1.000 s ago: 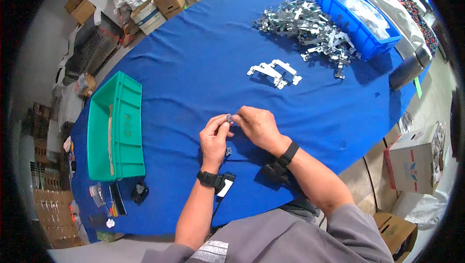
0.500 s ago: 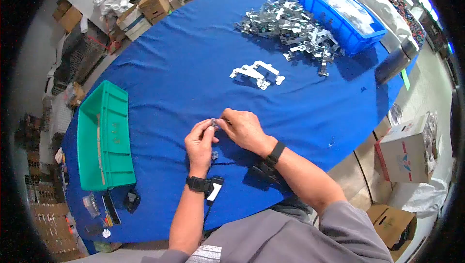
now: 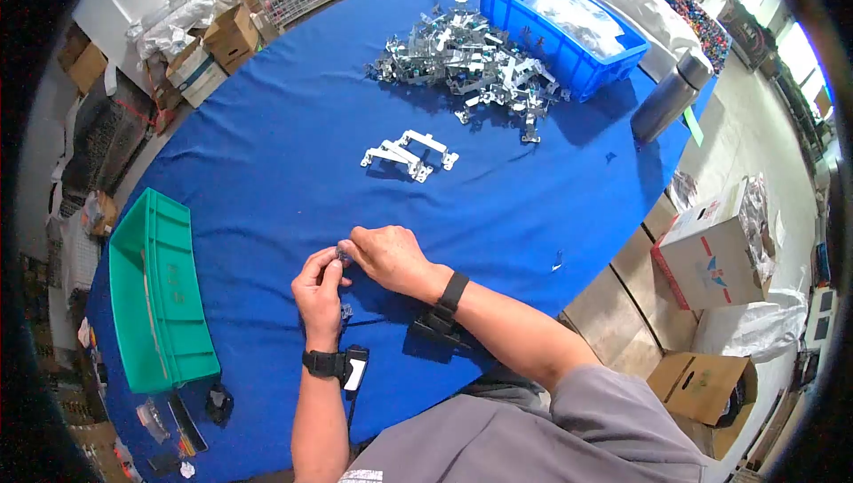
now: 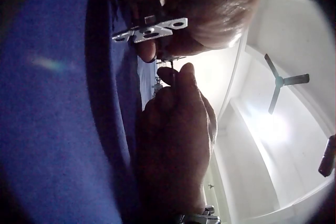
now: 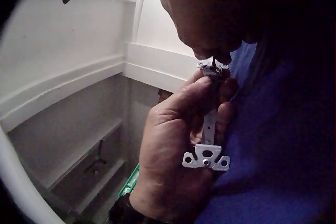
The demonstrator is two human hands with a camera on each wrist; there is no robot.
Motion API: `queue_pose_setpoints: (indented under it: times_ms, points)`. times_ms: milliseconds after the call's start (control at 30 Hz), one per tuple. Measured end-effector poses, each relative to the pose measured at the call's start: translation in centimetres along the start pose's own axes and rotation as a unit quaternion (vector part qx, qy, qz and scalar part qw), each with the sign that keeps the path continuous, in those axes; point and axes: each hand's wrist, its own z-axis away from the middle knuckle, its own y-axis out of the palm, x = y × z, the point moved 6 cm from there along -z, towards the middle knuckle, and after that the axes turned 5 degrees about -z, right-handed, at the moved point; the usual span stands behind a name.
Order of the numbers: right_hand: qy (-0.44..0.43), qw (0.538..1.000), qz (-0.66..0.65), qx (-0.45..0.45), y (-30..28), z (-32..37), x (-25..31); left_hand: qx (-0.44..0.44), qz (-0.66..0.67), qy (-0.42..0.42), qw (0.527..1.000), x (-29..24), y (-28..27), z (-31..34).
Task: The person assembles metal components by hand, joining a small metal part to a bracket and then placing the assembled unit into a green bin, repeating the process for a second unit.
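Observation:
A silvery metal bracket [image 5: 206,157] with holed end plates stands lengthwise in my left hand [image 3: 315,298]. My left thumb and fingers grip it along its strip, near the upper end plate [image 5: 212,67]. At that upper end, my right hand [image 3: 395,261] pinches a thin dark pin-like piece [image 4: 172,66] between thumb and forefinger, with its tip right at the bracket. The fingers of both hands meet there, low over the blue cloth. What the thin piece is exactly, I cannot tell.
Ahead lie a few loose brackets [image 3: 427,140] and a large heap of metal brackets [image 3: 471,61]. A blue bin [image 3: 613,65] and a steel bottle [image 3: 666,101] stand at the back right. At the left is a green bin [image 3: 182,305], with small items and a dark lump [image 3: 219,403] nearer me.
The head view has turned, so the table and everything on it shift left in the picture. Both hands stay together at the bracket with the same hold.

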Motion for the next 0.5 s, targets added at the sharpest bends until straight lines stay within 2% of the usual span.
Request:
queue_pose_setpoints:
  times_ms: [67, 200, 267, 333, 500]
  points:
    - [0.023, 1.0, -0.008, 0.009, 0.17, 0.22, -0.12, 0.01, -0.006, -0.009, 1.0, 0.38, -0.25, 0.55]
    - [-0.002, 0.997, -0.063, -0.049, -0.34, 0.25, 0.34, 0.005, 0.003, -0.021, 1.0, 0.45, -0.34, 0.02]
    - [0.006, 0.997, -0.057, -0.044, -0.14, 0.13, -0.11, 0.015, -0.003, -0.028, 0.999, 0.68, -0.36, 0.19]
    - [0.012, 0.999, -0.029, 0.01, 0.13, 0.35, -0.04, 0.021, -0.008, -0.027, 0.999, 0.49, -0.27, 0.6]
    - [0.024, 1.0, -0.012, 0.007, 0.15, 0.14, -0.14, 0.01, -0.007, -0.014, 1.0, 0.12, -0.16, 0.15]
